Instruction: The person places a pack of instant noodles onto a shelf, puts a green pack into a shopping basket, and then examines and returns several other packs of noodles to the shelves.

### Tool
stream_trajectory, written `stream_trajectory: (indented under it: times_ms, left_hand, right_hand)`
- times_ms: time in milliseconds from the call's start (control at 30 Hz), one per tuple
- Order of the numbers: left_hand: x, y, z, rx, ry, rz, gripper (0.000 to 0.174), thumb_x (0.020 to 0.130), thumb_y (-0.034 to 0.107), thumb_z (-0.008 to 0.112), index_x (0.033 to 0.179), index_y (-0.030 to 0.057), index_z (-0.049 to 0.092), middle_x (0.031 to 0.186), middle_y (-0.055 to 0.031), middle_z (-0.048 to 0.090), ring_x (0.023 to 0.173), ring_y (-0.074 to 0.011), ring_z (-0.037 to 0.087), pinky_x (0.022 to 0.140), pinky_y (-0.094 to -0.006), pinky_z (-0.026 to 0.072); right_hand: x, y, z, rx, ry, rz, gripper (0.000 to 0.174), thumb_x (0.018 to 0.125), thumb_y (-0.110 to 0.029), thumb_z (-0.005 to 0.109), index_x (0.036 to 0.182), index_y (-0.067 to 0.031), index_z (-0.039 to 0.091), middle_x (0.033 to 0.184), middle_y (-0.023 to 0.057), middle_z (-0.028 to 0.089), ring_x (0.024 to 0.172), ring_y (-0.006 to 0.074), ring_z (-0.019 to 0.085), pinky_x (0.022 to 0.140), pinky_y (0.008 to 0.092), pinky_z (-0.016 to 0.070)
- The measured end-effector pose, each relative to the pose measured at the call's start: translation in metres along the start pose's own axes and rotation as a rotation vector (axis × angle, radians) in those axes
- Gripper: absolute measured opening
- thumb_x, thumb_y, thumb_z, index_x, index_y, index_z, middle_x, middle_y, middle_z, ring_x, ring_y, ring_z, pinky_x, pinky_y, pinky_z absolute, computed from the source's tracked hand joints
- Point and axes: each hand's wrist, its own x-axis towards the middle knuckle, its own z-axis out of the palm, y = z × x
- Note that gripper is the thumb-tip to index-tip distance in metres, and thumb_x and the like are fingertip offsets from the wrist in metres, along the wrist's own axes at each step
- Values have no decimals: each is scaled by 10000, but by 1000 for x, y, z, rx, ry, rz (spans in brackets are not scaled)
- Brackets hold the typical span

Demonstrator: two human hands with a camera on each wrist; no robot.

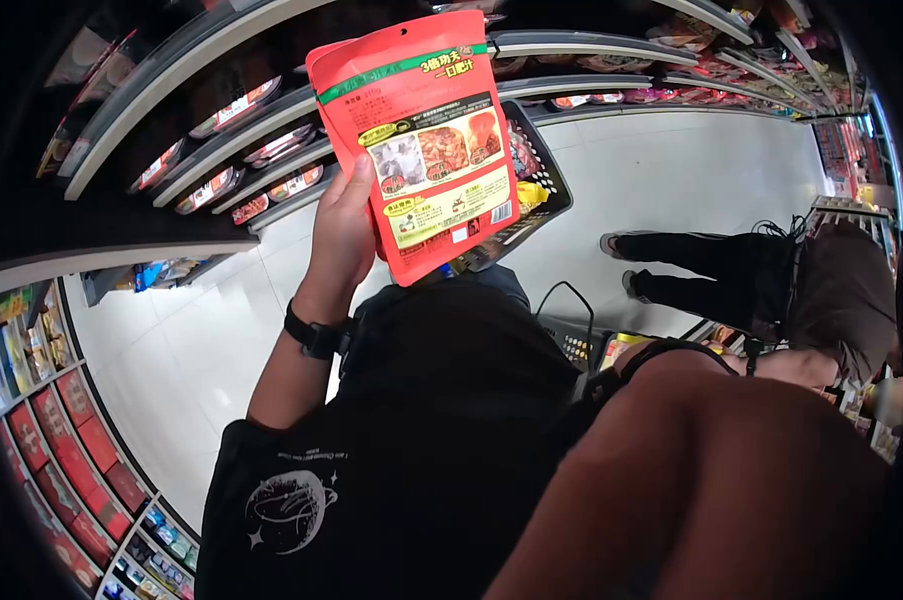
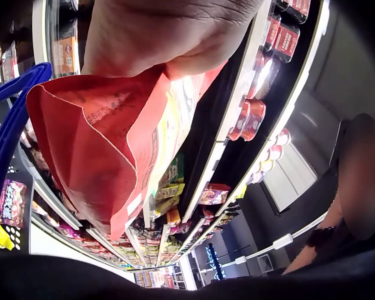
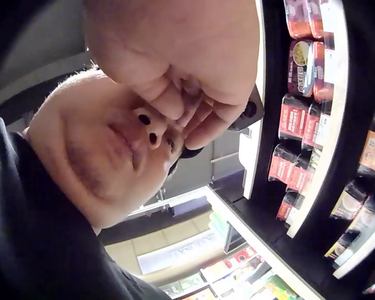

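Observation:
My left hand (image 1: 345, 232) grips a red pouch (image 1: 419, 250) by its side edge, thumb on the printed face, which shows food pictures and a green stripe. In the left wrist view, the left hand (image 2: 169, 34) is above the folded bottom of the pouch (image 2: 90, 153). My right forearm (image 1: 691, 480) is raised close to the head camera, with its hand outside the head view. In the right wrist view, the right hand (image 3: 175, 56) is beside my face, fingers curled near a small dark object (image 3: 249, 114); whether it holds this is hidden.
A black basket (image 1: 561, 185) with packets stands behind the pouch; a blue handle (image 2: 6, 140) shows at left in the left wrist view. Shelves (image 1: 206, 105) of packaged food curve along the aisle. Another person (image 1: 741, 285) stands at right, near a second basket (image 1: 574, 330).

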Motion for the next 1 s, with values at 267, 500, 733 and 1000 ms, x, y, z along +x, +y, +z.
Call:
stream_trajectory:
  times_ms: [267, 500, 733, 1000]
  left_hand:
    - [2, 1, -1, -93, -54, -47, 426, 1060, 221, 379, 1408, -23, 376, 1387, -140, 500, 1254, -225, 521, 1070, -368, 420]
    - [13, -2, -2, -87, -67, -11, 387, 1055, 242, 417, 1326, -26, 484, 1248, -129, 609, 1072, -177, 632, 933, -310, 514]
    - [21, 22, 20, -81, -75, 22, 407, 1062, 248, 386, 1331, -50, 455, 1304, -156, 570, 1168, -212, 586, 997, -357, 482]
    - [56, -19, 64, -12, 50, -63, 372, 1045, 265, 451, 1224, -37, 573, 1187, -131, 642, 1063, -173, 624, 945, -315, 492]
  right_hand:
    - [26, 15, 9, 197, -41, 152, 265, 963, -191, 543, 900, 46, 643, 825, 183, 691, 723, 263, 643, 611, 382, 553]
    - [-12, -4, 6, 359, -173, 218, 254, 955, -179, 549, 890, 48, 643, 828, 183, 693, 736, 260, 648, 616, 389, 552]
    - [-41, 85, -48, -761, 635, 101, 481, 892, -52, 627, 1359, -25, 517, 1323, 166, 542, 1113, 228, 600, 907, 337, 508]
    - [-62, 168, -109, -910, 810, 307, 1155, 698, -364, 870, 1513, 17, 147, 1507, 258, 272, 1426, 339, 275, 1157, 409, 259]
